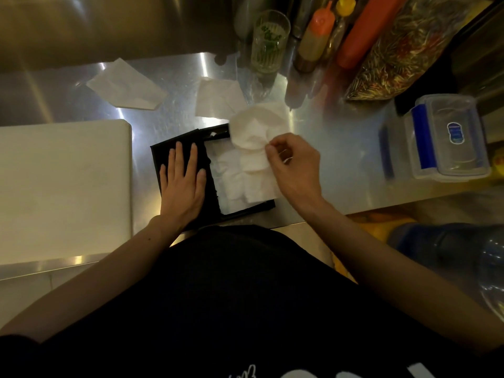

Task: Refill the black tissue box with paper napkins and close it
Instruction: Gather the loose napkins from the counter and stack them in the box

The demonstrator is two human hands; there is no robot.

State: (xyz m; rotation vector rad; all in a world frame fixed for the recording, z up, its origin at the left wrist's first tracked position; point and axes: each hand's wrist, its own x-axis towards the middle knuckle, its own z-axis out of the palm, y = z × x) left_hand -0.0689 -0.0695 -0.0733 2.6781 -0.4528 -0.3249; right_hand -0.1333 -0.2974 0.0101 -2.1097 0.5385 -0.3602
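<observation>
The black tissue box (245, 210) lies on the steel counter near its front edge, and its right half is uncovered with white napkins (234, 175) inside. My left hand (182, 181) rests flat, fingers spread, on the black lid (163, 148) over the box's left half. My right hand (293, 165) pinches a crumpled white napkin (256, 129) just above the box's far right corner. Two more loose napkins lie on the counter behind the box, one (215, 98) close and one (125, 85) further left.
A white cutting board (62, 186) fills the counter's left. Behind the box stand a glass (268, 42), squeeze bottles (316, 34) and a bag of chillies (403, 55). A clear lidded container (447, 137) sits at the right. A large water bottle (463, 252) is below the counter.
</observation>
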